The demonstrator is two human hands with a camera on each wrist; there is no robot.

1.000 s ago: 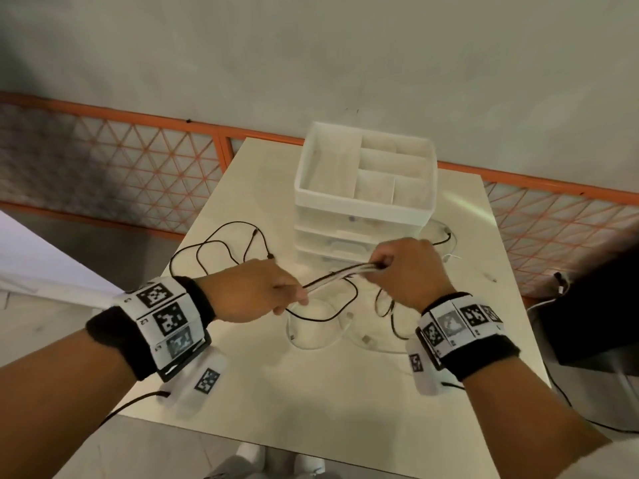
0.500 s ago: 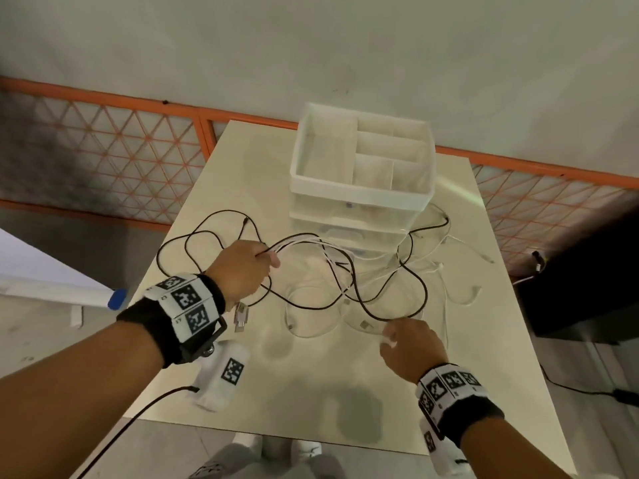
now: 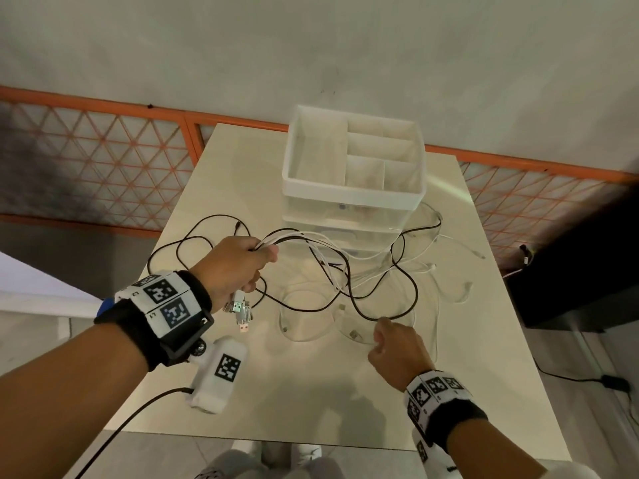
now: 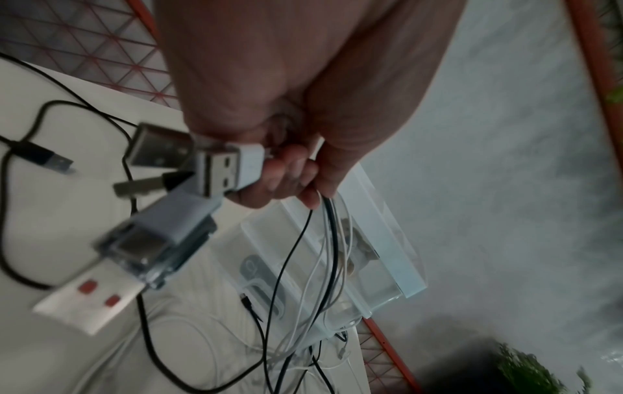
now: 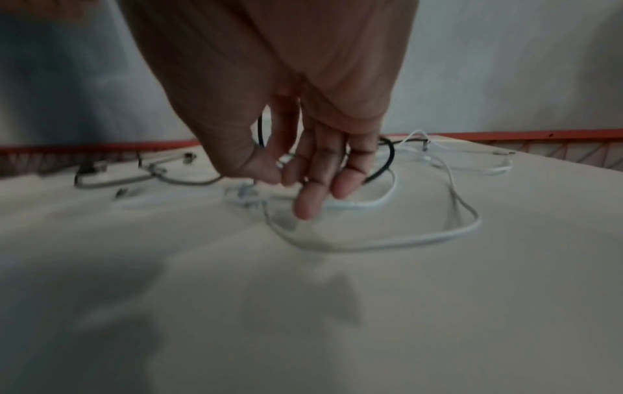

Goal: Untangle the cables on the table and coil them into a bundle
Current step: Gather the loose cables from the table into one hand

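Against a grey wall and orange lattice fence, a pale table [image 3: 311,392] is seen from the head camera with a white drawer organiser [image 3: 352,174] at its far side; in front of that organiser the cables [image 3: 349,271] lie tangled, several gripped in the raised left hand [image 3: 235,267] with USB plugs [image 3: 240,311] dangling below, while the right hand [image 3: 397,350] is lowered to a black loop. From the left wrist, fingers [image 4: 286,173] are curled round the strands, the nearest plugs blurred. From the right wrist, fingertips [image 5: 308,208] are closed over blurred cable, so whether anything is pinched cannot be told.
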